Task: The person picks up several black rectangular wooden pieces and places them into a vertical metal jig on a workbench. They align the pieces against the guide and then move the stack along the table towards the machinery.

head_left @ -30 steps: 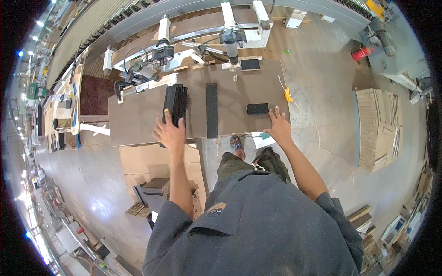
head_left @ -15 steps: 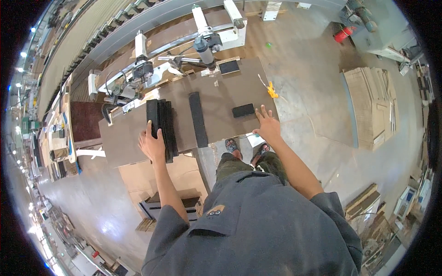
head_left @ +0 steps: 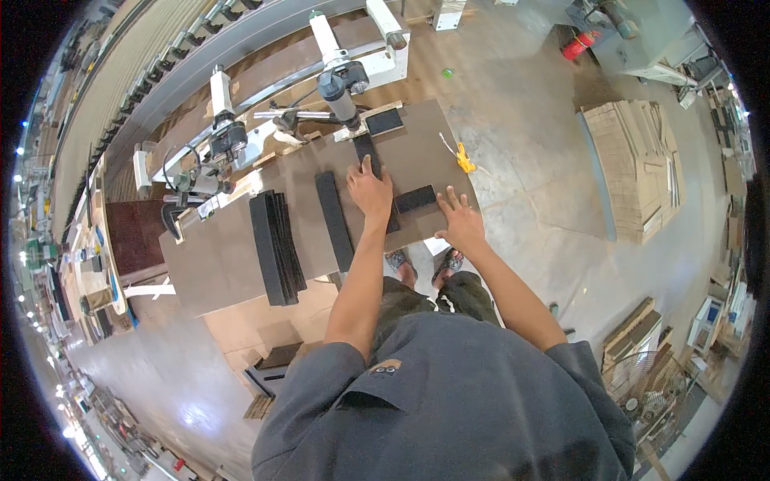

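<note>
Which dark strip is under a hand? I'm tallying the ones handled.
The dark strip under the left hand, nearest the drill head; the single strip and the stack lie untouched farther left.

A woodworking factory floor: a drilling machine on rails stands at the far edge of a brown worktop, stacked cut boards sit on the concrete floor at right, and a red fire extinguisher lies far right.

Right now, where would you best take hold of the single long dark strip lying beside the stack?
Probably the near end of the long dark strip, pinched across its narrow width from the table's front edge: it lies flat, apart from the stack.
</note>
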A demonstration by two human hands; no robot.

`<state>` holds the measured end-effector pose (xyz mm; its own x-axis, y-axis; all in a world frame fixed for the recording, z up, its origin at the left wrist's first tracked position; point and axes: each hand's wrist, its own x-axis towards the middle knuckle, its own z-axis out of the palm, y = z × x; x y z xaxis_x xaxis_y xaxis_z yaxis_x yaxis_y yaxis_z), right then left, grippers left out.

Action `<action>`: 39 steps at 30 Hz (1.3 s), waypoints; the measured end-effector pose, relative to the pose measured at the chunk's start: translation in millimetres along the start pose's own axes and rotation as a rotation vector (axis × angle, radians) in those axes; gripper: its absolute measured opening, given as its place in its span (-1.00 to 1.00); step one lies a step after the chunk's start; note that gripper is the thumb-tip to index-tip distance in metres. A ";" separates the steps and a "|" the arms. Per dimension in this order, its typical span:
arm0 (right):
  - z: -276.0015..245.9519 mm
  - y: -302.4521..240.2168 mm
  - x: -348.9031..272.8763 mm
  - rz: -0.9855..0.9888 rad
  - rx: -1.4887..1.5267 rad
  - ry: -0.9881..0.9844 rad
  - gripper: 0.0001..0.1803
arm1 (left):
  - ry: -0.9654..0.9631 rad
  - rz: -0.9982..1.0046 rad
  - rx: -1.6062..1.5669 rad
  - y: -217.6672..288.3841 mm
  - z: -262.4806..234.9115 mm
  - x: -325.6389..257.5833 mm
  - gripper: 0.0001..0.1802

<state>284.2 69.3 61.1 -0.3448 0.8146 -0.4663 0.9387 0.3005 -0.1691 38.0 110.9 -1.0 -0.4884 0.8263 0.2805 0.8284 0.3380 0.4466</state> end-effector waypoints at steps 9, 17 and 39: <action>14.1 12.6 -2.6 -0.003 -0.001 0.069 0.28 | -0.134 -0.086 -0.082 -9.2 -5.4 -4.0 -0.24; -3.0 -0.6 -2.2 -0.009 0.023 0.025 0.25 | -0.054 0.056 -0.066 -30.5 14.6 34.9 -0.22; 14.8 0.7 2.4 -0.009 -0.055 0.026 0.27 | -0.348 0.362 0.003 -56.7 -52.7 -71.8 -0.21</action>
<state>284.0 64.1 47.0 -0.3540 0.8242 -0.4420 0.9342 0.3341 -0.1251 11.7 8.7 -1.7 -0.0499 0.9919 0.1166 0.9288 0.0031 0.3706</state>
